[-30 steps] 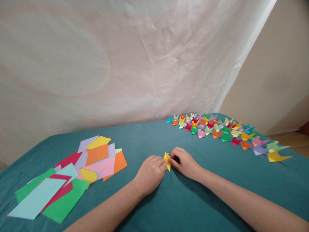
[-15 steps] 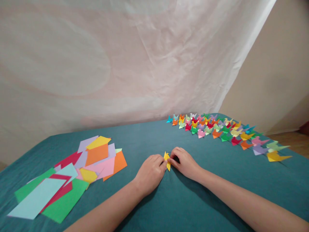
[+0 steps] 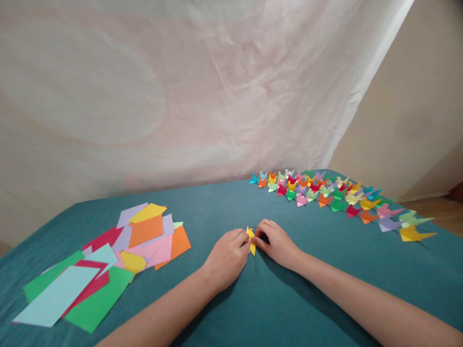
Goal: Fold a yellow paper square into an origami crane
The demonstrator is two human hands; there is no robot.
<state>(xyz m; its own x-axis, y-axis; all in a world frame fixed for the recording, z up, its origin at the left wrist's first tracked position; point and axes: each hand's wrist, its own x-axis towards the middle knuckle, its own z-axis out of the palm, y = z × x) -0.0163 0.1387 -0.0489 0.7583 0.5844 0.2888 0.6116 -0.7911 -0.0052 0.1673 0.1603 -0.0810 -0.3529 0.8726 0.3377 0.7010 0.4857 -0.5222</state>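
Observation:
A small folded yellow paper (image 3: pixel 252 247), with pointed tips at top and bottom, is held at the middle of the table between my two hands. My left hand (image 3: pixel 228 254) pinches its left side, thumb and fingers pressed together. On its right side, my right hand (image 3: pixel 274 241) has thumb and forefinger closed on the paper. My fingertips cover part of the folds, so the middle of the piece is hidden.
Loose sheets of coloured paper (image 3: pixel 146 231) lie overlapping on the left of the teal-covered table (image 3: pixel 213 207). Several folded paper birds (image 3: pixel 338 205) stand in rows at the right and back right. A pale cloth (image 3: pixel 217 96) hangs behind the table.
Hardly anything differs. Both hands keep their pinch on the yellow paper, with only a very slight shift of the fingers.

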